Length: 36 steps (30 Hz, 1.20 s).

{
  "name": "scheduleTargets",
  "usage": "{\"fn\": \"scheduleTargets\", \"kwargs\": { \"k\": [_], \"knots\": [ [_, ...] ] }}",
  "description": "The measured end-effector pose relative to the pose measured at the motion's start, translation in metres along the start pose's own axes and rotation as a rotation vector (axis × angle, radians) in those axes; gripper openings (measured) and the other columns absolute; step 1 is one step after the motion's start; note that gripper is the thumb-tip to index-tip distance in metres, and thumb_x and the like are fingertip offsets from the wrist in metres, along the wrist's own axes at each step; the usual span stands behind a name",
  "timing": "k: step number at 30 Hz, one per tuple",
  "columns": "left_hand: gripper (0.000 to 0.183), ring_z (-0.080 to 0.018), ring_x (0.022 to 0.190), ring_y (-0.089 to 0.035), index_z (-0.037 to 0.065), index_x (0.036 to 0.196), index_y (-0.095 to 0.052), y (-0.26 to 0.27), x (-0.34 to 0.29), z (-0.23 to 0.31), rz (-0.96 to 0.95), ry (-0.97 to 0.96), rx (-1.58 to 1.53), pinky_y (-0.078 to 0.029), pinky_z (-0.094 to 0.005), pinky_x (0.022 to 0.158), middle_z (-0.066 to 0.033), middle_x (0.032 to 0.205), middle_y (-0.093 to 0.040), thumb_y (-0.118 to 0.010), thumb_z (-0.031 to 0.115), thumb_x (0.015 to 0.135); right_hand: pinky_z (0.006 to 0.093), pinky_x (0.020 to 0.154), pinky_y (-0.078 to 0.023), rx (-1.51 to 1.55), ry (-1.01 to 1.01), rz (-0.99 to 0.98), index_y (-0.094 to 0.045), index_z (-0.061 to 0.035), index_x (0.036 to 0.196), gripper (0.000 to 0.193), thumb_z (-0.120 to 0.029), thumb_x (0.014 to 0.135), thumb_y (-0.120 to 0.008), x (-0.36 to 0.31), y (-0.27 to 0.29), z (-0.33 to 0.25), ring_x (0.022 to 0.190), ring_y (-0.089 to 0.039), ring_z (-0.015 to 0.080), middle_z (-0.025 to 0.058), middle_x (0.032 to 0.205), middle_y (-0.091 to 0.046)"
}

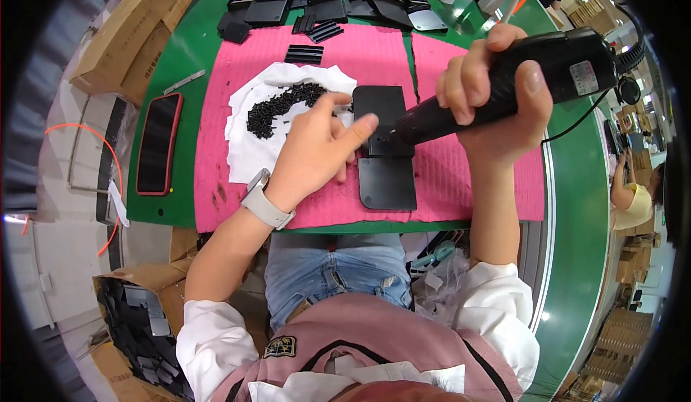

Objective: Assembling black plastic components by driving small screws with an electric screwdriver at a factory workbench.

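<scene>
My right hand (497,100) is wrapped round a black electric screwdriver (533,67), held aslant with its tip pointing down and left. The tip meets the middle of a black plastic bracket (381,100), which has a flat plate at each end and lies on a pink foam mat (446,193). Beside the bracket's left edge is my left hand (317,143), thumb and forefinger apart, its other fingers partly hidden. Just beyond that hand, a pile of small black screws (270,114) rests on a white cloth (241,150).
Black slotted pieces (304,54) lie past the cloth. Several finished-looking black brackets (270,2) are stacked at the table's far edge. A red-edged phone (158,143) sits on the green table at left. Below left stands a box of black parts (137,315).
</scene>
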<state>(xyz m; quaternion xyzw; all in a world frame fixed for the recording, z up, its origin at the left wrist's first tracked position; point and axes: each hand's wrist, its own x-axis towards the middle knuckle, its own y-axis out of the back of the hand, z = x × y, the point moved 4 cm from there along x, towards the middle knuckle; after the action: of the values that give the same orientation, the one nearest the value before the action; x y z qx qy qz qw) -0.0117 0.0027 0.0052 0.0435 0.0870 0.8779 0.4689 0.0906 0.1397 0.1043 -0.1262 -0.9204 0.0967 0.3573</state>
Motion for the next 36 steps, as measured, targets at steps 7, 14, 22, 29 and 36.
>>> {"fn": "scheduleTargets", "kwargs": {
  "k": [7, 14, 22, 29, 36],
  "knots": [
    [0.041, -0.0177, 0.046, -0.06, -0.011, 0.117, -0.037, -0.008, -0.001, -0.006, -0.224, 0.135, -0.198, -0.045, -0.0268, 0.042, -0.0111, 0.063, -0.06, -0.056, 0.012, 0.089, 0.0284, 0.048, -0.039, -0.077, -0.086, 0.042, -0.047, -0.0044, 0.102, 0.029, -0.029, 0.087, -0.05, -0.001, -0.012, 0.011, 0.042, -0.041, 0.0137, 0.0046, 0.06, -0.045],
    [0.037, -0.0203, 0.046, -0.06, -0.008, 0.111, -0.031, -0.009, 0.001, -0.009, -0.244, 0.185, -0.224, -0.044, -0.0273, 0.041, -0.0125, 0.065, -0.058, -0.055, 0.008, 0.088, 0.0249, 0.04, -0.034, -0.268, -0.202, -0.082, -0.045, -0.0023, 0.097, 0.026, -0.021, 0.083, -0.057, 0.013, -0.033, 0.02, 0.041, -0.039, 0.0126, 0.0067, 0.057, -0.045],
    [0.038, -0.0203, 0.045, -0.059, -0.009, 0.11, -0.03, -0.01, 0.002, -0.01, -0.24, 0.189, -0.215, -0.044, -0.0283, 0.04, -0.0123, 0.065, -0.057, -0.056, 0.008, 0.088, 0.0236, 0.039, -0.032, -0.229, -0.191, -0.124, -0.045, -0.0025, 0.096, 0.026, -0.021, 0.083, -0.057, 0.015, -0.034, 0.022, 0.041, -0.038, 0.0114, 0.0058, 0.056, -0.043],
    [0.036, -0.0205, 0.044, -0.059, -0.009, 0.107, -0.031, -0.01, 0.001, -0.011, -0.237, 0.171, -0.219, -0.044, -0.0284, 0.039, -0.0128, 0.063, -0.057, -0.056, 0.008, 0.087, 0.0239, 0.038, -0.032, -0.171, -0.208, -0.183, -0.043, -0.0022, 0.093, 0.026, -0.022, 0.083, -0.058, 0.014, -0.033, 0.027, 0.04, -0.037, 0.0109, 0.0048, 0.055, -0.042],
    [0.033, -0.0212, 0.044, -0.06, -0.008, 0.104, -0.033, -0.009, 0.002, -0.011, -0.222, 0.149, -0.209, -0.043, -0.0283, 0.038, -0.0129, 0.061, -0.057, -0.057, 0.007, 0.087, 0.0238, 0.039, -0.034, -0.199, -0.259, -0.18, -0.044, -0.0019, 0.088, 0.028, -0.02, 0.08, -0.063, 0.015, -0.037, 0.026, 0.04, -0.04, 0.0107, 0.0047, 0.054, -0.044]
  ]
}}
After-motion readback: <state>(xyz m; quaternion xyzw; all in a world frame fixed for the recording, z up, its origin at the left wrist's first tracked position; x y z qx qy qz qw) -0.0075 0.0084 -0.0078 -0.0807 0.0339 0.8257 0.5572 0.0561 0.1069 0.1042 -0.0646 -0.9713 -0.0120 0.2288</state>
